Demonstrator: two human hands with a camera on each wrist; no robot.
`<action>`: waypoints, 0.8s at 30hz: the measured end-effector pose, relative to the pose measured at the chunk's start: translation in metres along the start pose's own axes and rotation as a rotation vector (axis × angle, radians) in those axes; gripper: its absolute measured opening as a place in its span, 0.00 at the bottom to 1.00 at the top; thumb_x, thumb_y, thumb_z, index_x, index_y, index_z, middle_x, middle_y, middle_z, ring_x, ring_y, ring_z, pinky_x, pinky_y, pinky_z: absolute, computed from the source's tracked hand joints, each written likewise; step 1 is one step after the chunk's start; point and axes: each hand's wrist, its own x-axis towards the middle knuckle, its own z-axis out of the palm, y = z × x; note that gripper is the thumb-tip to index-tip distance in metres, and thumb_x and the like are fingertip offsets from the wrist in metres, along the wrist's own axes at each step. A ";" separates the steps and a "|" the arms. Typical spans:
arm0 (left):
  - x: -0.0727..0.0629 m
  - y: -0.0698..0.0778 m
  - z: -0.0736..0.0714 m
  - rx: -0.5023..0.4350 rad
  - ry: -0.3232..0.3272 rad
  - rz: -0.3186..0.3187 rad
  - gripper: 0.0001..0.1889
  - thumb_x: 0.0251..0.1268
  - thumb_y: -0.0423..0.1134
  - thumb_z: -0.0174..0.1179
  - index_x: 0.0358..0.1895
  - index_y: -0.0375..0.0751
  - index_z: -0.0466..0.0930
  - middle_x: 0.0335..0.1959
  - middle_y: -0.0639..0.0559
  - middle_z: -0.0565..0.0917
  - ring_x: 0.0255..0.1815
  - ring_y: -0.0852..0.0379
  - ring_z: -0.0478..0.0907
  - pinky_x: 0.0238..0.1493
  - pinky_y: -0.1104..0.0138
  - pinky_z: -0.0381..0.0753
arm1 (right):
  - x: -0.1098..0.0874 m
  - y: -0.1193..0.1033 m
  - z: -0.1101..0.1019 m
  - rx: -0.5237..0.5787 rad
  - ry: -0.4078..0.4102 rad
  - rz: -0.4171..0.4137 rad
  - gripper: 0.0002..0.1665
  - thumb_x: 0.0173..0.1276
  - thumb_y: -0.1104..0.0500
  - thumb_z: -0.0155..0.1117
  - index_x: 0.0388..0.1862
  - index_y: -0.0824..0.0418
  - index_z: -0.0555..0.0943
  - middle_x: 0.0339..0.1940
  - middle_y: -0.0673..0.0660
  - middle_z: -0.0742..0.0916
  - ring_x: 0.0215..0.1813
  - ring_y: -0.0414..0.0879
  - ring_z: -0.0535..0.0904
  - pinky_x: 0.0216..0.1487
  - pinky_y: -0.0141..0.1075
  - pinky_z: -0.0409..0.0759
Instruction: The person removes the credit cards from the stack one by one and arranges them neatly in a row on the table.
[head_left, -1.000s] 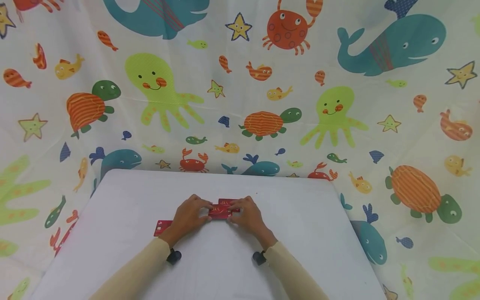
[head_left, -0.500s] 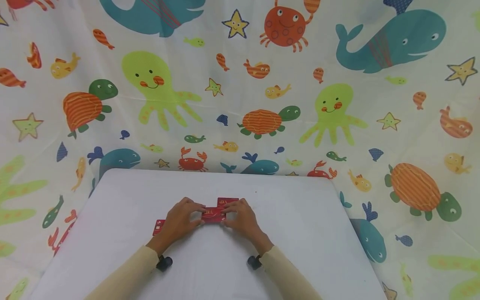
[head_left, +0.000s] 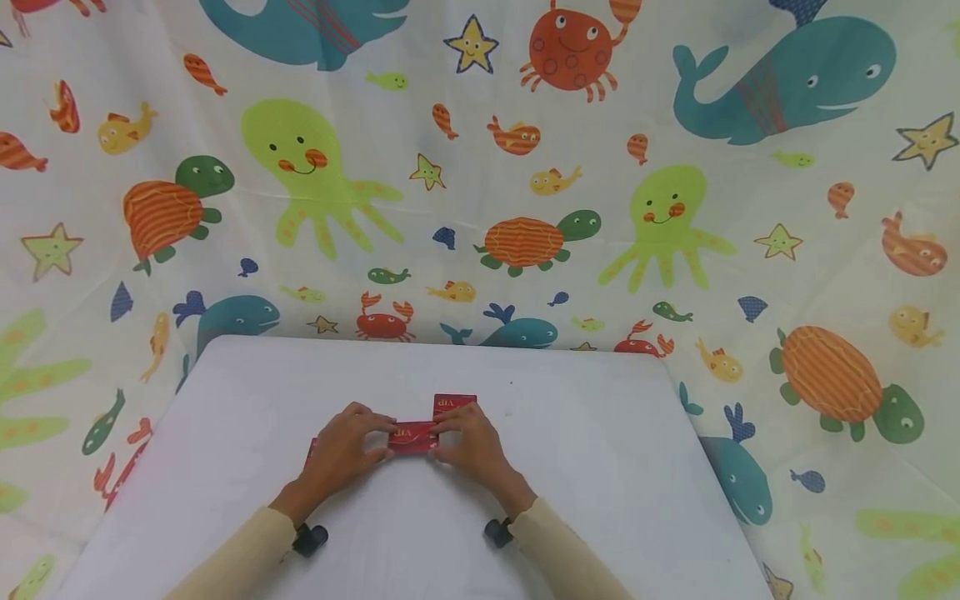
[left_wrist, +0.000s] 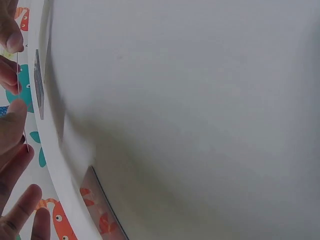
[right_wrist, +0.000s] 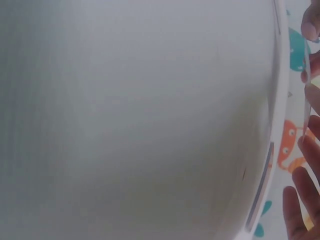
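Observation:
A red card [head_left: 412,438] with upside-down "VIP" lettering is held up between my two hands. My left hand [head_left: 339,446] pinches its left end between thumb and fingers. On its right end, my right hand [head_left: 472,448] has the same kind of pinch. In the left wrist view this card shows edge-on as a thin line, raised off the tabletop. Just behind my right fingers lies a second red VIP card [head_left: 453,402], partly covered. A third red card [head_left: 311,448] lies beside my left hand, which hides most of it; the left wrist view shows this card [left_wrist: 102,205] flat.
The cards lie on a white table [head_left: 600,467] with rounded far corners. Behind the table hangs a curtain [head_left: 465,192] printed with sea animals. A small dark device [head_left: 311,540] sits at the left wrist, and a similar device [head_left: 498,532] at the right.
Both hands have moved left and nearer to me with the held card. The back card shows more of its face, while the left card is now more covered by my left hand.

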 end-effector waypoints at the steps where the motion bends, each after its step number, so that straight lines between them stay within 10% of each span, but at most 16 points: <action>1: -0.001 -0.001 0.000 0.002 0.001 0.001 0.23 0.52 0.46 0.84 0.53 0.52 0.93 0.46 0.57 0.91 0.50 0.56 0.81 0.49 0.56 0.88 | 0.000 -0.001 0.001 -0.001 0.000 -0.007 0.23 0.62 0.44 0.83 0.56 0.44 0.91 0.59 0.41 0.90 0.63 0.40 0.79 0.66 0.42 0.85; 9: -0.011 -0.008 -0.006 0.005 0.002 0.003 0.24 0.52 0.48 0.84 0.54 0.55 0.92 0.43 0.57 0.88 0.43 0.60 0.76 0.39 0.66 0.83 | -0.002 -0.010 0.007 0.010 -0.017 -0.011 0.23 0.61 0.45 0.82 0.56 0.43 0.91 0.60 0.41 0.90 0.65 0.40 0.80 0.66 0.44 0.85; 24: -0.025 -0.016 -0.006 0.036 0.000 -0.011 0.26 0.50 0.47 0.85 0.55 0.51 0.92 0.44 0.55 0.89 0.48 0.56 0.79 0.46 0.56 0.87 | -0.002 -0.023 0.020 -0.029 -0.052 -0.031 0.21 0.62 0.46 0.83 0.53 0.48 0.93 0.57 0.45 0.92 0.62 0.42 0.80 0.62 0.40 0.85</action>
